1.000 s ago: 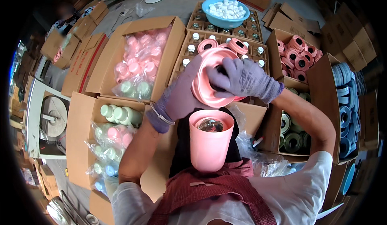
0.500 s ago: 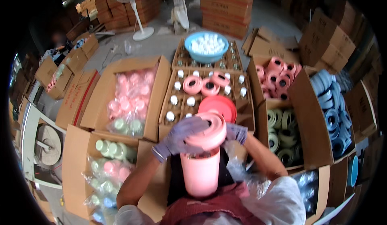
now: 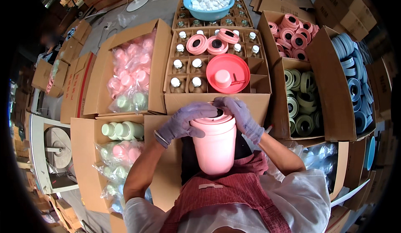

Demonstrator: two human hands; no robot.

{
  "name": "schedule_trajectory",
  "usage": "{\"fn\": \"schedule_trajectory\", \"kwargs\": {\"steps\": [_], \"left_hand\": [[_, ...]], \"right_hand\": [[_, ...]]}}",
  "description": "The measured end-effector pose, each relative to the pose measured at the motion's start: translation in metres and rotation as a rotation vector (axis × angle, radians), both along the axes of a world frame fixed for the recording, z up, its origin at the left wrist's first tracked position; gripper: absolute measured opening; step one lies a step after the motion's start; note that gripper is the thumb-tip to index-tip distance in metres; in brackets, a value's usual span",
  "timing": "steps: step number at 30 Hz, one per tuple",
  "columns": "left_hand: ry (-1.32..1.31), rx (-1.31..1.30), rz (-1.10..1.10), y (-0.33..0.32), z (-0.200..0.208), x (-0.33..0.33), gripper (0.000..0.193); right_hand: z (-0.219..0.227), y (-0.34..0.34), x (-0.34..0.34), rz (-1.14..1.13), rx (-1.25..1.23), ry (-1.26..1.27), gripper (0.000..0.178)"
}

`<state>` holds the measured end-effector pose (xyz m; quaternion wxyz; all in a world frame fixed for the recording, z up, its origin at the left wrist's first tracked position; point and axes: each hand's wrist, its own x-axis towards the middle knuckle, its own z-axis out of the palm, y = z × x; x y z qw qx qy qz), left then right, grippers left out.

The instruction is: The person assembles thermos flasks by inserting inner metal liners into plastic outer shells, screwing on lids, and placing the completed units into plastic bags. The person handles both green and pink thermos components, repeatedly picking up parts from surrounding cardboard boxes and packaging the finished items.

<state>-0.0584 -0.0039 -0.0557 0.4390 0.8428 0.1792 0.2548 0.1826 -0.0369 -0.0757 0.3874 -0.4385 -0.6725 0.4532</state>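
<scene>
A pink cylindrical flask body stands upright at my lap, narrowing toward its base. On its top sits a pink ring-shaped collar with a dark hole in the middle. My left hand, in a purple glove, grips the left side of the collar, thumb low and fingers over the top. From the right, my gloved right hand curls its fingers over the collar's far edge. Just beyond stands a red bowl holding a pink cup.
A divided carton holds white-capped glass bottles and loose pink collars. Behind it is a blue basin of white caps. Cartons at right hold pink, green and blue collars; those at left hold bagged pink cups and green ones.
The pink collar, tilted above the flask body half a second ago, now lies level on its top. My right hand has moved onto the collar. The view has shifted, so the boxes appear higher.
</scene>
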Motion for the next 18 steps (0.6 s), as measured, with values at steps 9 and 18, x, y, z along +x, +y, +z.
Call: {"fn": "schedule_trajectory", "kwargs": {"steps": [9,18], "left_hand": [[-0.070,-0.298,0.441,-0.048,0.015,0.020,0.048],[-0.067,-0.926,0.612,-0.118,-0.079,0.045,0.053]], "right_hand": [[-0.047,0.003,0.010,0.028,0.126,0.109,0.040],[0.070,-0.090,0.094,-0.254,-0.124,-0.397,0.044]]}}
